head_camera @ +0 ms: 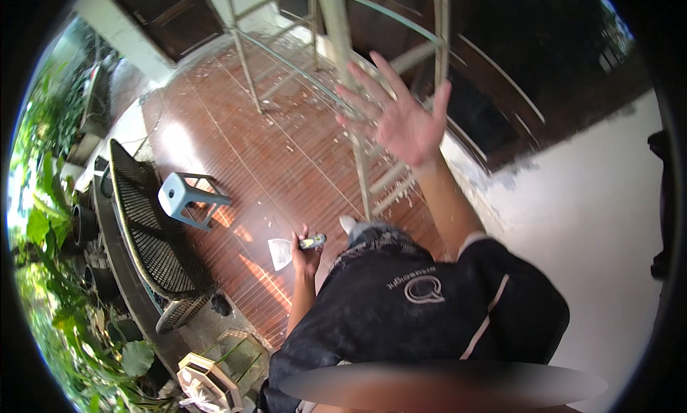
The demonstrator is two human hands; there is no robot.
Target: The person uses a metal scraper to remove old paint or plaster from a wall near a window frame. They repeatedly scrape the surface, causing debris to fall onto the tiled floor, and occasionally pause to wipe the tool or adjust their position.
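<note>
A putty knife (311, 242) is in my left hand (307, 258), low in front of my left side. Its wide pale blade (280, 253) points left, and the grey-and-yellow handle sticks out past the fingers on the right. My right hand (406, 126) is raised with its palm towards me and the fingers spread, holding nothing. Behind that hand stands a tall stepladder (360, 171), partly hidden by it. One ladder foot comes down close to my shoe (348, 222).
Pale flakes litter the red-brown tiled floor (241, 145). On the left are a blue plastic stool (185, 198), a woven chair (153, 241) and leafy plants (48, 220). A pale wall (569, 209) and dark wooden panels (483, 118) flank the right. A glass-sided lantern (209, 383) is at lower left.
</note>
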